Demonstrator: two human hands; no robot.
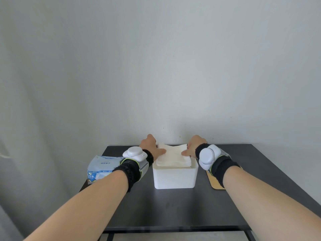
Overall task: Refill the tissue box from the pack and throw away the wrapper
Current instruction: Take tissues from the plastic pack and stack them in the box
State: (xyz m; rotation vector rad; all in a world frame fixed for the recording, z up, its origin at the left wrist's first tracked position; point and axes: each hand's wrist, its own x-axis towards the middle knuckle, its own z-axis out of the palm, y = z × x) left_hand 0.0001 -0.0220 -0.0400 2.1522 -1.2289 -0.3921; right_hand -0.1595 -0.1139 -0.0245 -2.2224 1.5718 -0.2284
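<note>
Left hand (150, 145) and right hand (194, 145) pinching opposite ends of the tissue stack (172, 156). Directly beneath the grip, open tissue box (175, 176); outside the left grip, wrapper (102, 166).

black table (182, 206): box (174, 177), wrapper (102, 166), mat (214, 182)

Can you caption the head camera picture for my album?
Two hands press white tissue stack into white plastic box.

Tissues (172, 158) sit in the box (175, 177); wrapper (102, 166) left, perhaps a lid (215, 181) right.
</note>
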